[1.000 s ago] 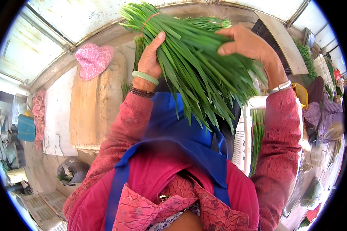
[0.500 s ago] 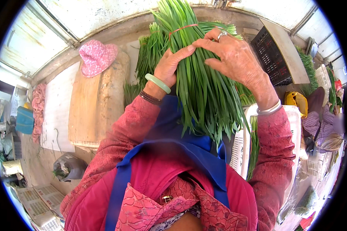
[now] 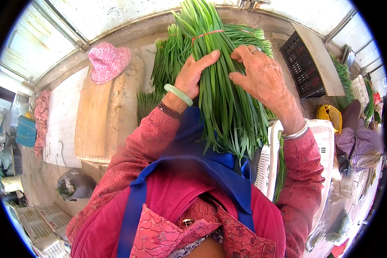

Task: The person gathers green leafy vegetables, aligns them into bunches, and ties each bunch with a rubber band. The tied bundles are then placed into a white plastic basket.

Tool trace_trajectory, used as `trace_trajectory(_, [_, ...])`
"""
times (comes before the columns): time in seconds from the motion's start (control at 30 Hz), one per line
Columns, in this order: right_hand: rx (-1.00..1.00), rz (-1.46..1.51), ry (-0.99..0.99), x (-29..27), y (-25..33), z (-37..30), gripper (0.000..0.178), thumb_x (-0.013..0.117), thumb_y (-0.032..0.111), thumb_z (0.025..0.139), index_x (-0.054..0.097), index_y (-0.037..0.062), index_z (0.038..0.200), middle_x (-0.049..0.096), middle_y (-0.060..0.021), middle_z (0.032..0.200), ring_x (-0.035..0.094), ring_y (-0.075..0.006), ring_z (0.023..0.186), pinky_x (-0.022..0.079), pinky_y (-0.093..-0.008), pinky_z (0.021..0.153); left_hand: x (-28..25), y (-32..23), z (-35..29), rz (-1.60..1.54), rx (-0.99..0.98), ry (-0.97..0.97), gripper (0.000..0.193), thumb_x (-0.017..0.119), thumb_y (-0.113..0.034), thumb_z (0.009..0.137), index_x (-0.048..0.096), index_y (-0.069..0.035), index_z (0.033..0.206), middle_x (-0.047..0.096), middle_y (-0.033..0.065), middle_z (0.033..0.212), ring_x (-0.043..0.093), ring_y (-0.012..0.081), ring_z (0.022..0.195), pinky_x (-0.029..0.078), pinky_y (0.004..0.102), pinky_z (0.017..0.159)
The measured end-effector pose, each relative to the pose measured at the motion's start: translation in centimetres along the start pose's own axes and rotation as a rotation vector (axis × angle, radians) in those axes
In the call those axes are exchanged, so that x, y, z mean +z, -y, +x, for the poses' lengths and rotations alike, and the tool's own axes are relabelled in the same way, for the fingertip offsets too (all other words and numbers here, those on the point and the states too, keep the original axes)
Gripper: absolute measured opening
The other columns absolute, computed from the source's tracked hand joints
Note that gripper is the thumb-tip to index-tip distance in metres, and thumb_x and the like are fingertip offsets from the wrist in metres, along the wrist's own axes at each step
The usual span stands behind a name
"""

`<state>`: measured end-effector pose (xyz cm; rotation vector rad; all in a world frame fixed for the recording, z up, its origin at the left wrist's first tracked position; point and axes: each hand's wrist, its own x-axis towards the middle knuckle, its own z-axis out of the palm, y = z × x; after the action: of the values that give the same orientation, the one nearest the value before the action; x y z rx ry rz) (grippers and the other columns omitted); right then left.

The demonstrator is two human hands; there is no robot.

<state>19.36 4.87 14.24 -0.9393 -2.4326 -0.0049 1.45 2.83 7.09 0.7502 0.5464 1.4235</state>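
1. A bunch of green leaves point(image 3: 228, 92) is held at the upper centre of the frame, its pale ends pointed toward the top edge and its leaf tips fanned out toward the middle.
2. A red band point(image 3: 207, 33) is wrapped around the bunch near the pale ends.
3. The bunch is grasped by the left hand point(image 3: 189, 79); the thumb is laid across the front, while the fingers are mostly hidden by the leaves.
4. The right hand point(image 3: 262, 77) is placed at the right side of the bunch, loosely curled, with a gap left between thumb and forefinger; whether the leaves are touched by it cannot be told.
5. A pale green bangle point(image 3: 178, 94) is worn on the left wrist, and a silver bangle point(image 3: 296, 132) on the right.
6. More green bunches point(image 3: 165, 71) are laid at the upper centre, beyond the held one and on both sides of it.
7. A pink hat point(image 3: 107, 62) is set on a wooden board point(image 3: 92, 118) at the upper left.
8. A white crate point(image 3: 265, 167), right of centre, is partly covered by the right sleeve point(image 3: 303, 172).
9. A black crate point(image 3: 300, 60) is seen tilted at the upper right, with a yellow bag point(image 3: 330, 116) below it.
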Motion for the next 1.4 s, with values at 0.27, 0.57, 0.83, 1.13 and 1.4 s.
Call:
trace_trajectory(0.27, [-0.148,-0.242,-0.223,-1.7,-1.0,1.1,0.014,0.068,0.015,0.080,0.064,0.0084,0.092,0.063,-0.0079,0.089,0.065,-0.0260,0.073,0.055,-0.0367,0.060,0.7,-0.2,1.4,0.019,-0.014,0.020,0.043,0.062,-0.016,0.092,0.049,-0.003,0.130,0.063,0.0055,0.110,0.063,0.0131,0.093,0.054,0.0294,0.080])
trace_trajectory(0.57, [0.172,0.798,0.004,-3.2,-1.5,4.3,0.027,0.058,0.028,0.095,0.067,0.0062,0.107,0.069,-0.0075,0.100,0.069,-0.0156,0.073,0.050,-0.0254,0.054,1.9,-0.2,-0.4,0.039,-0.046,0.107,0.048,0.063,-0.017,0.091,0.044,-0.003,0.133,0.060,0.0055,0.114,0.061,0.0133,0.098,0.052,0.0298,0.085])
trace_trajectory(0.83, [0.440,1.410,-0.240,-2.2,-3.6,6.5,0.022,0.055,0.020,0.097,0.063,-0.0002,0.103,0.064,-0.0069,0.080,0.067,-0.0165,0.068,0.055,-0.0238,0.055,3.2,0.6,-1.2,0.028,-0.061,0.180,0.053,0.067,-0.016,0.088,0.043,-0.001,0.133,0.060,0.0070,0.116,0.061,0.0145,0.100,0.052,0.0306,0.087])
trace_trajectory(1.13, [-0.001,0.543,-0.075,-2.4,-3.2,3.7,0.029,0.054,0.000,0.083,0.071,0.0104,0.104,0.068,-0.0084,0.100,0.067,-0.0246,0.086,0.054,-0.0340,0.074,2.1,1.1,-1.4,-0.015,-0.124,0.148,0.038,0.064,-0.020,0.091,0.053,-0.001,0.121,0.065,0.0066,0.103,0.066,0.0155,0.088,0.056,0.0307,0.079])
trace_trajectory(1.4, [-0.171,0.231,0.203,-3.6,-1.2,1.3,0.054,0.064,0.012,0.066,0.061,0.0125,0.120,0.048,-0.0161,0.138,0.053,-0.0383,0.117,0.045,-0.0433,0.100,0.5,0.5,-1.0,-0.087,-0.173,0.123,0.039,0.063,-0.024,0.092,0.053,-0.002,0.123,0.065,0.0076,0.107,0.066,0.0158,0.089,0.057,0.0312,0.079])
